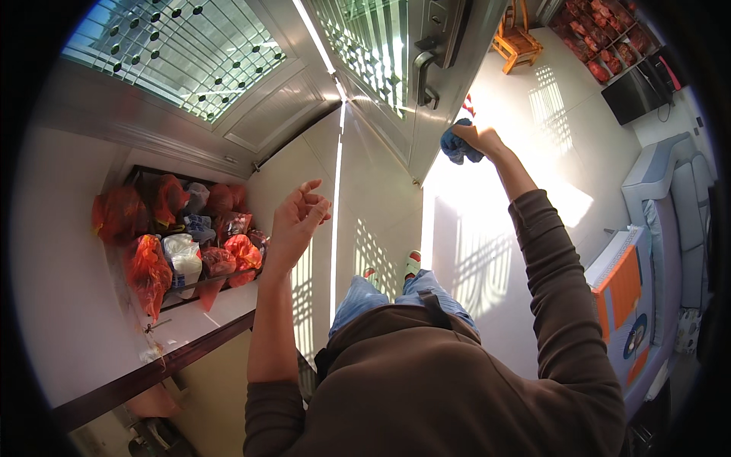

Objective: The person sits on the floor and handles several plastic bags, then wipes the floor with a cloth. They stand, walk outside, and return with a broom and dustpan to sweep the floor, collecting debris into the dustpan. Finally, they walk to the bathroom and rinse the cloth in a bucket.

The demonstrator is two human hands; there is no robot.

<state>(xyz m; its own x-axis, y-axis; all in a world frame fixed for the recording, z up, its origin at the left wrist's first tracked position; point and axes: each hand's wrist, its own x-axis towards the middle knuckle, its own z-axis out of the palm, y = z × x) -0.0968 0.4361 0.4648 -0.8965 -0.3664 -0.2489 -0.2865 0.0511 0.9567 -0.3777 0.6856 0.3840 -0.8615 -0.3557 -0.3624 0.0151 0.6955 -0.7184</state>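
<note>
Well, from my remote seat I see the right hand (pixel 483 140) gripping a bunched blue cloth (pixel 460 145) at the far right, just beside the free edge of the metal door (pixel 403 137); I can't tell whether they touch. The cloth hides most of those fingertips, and glare washes out the floor (pixel 495 206) behind. Past the hand, a red-and-white thing (pixel 469 105) is mostly covered, too little showing for me to name. My left hand (pixel 295 225) hangs empty, fingers loosely curled, right of a rack (pixel 183 295) of knotted plastic bags (pixel 149 263), their contents hard to make out. The dark lens rim crops the sofa (pixel 689 202).
</note>
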